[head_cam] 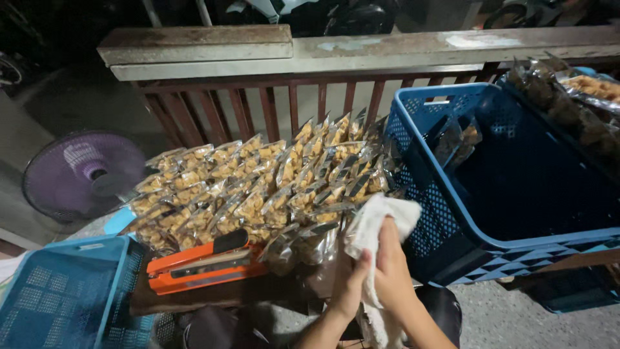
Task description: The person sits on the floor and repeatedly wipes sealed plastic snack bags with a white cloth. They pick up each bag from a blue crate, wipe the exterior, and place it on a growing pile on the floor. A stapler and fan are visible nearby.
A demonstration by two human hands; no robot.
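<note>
Head view — both hands clasp white cloth — crumpled, bunched.

A crumpled white cloth is bunched between the left hand and the right hand, its upper folds spilling above the fingers and a tail hanging down between the wrists, just beside the blue crate's corner.

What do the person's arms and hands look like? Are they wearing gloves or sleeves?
No gloves and no sleeves show. The left hand and right hand are both bare, and the forearms are bare down to the picture's bottom edge. No rings, watch or bracelets are visible, though the light is dim. The fingers look slim and plain.
</note>
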